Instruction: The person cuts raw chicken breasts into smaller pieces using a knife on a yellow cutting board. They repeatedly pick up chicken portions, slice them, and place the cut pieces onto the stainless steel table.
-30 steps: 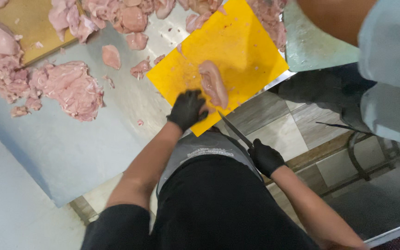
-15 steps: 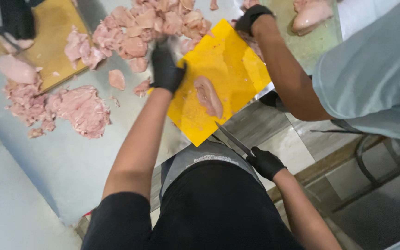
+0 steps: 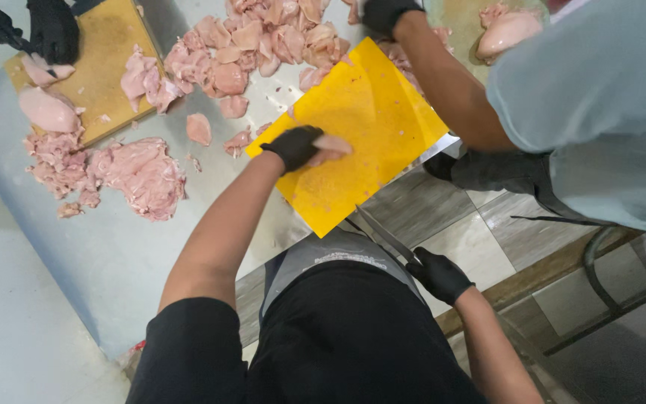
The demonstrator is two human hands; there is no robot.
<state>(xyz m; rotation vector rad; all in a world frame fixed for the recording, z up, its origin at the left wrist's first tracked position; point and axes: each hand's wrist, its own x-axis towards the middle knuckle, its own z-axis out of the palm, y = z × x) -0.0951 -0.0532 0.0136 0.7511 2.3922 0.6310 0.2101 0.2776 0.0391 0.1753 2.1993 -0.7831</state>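
My left hand [image 3: 297, 147], in a black glove, is closed around a pale raw chicken piece [image 3: 333, 144] over the near left part of the yellow cutting board [image 3: 371, 120]. Below the table edge, off the board, my right hand [image 3: 438, 274], also black-gloved, grips a knife [image 3: 380, 233] by its handle. The blade points up toward the board's near corner without touching the meat.
A heap of raw chicken pieces [image 3: 252, 41] lies on the steel table [image 3: 99, 262] beyond the board, trimmings [image 3: 140, 172] to the left. A co-worker's gloved hand [image 3: 384, 11] reaches at top right. Another person's gloved hands [image 3: 50, 30] work at a wooden board [image 3: 106, 67].
My left hand went up to the chicken heap, then came back to the yellow board holding a piece. The piece lying on the board earlier is gone. The knife hand stayed low.
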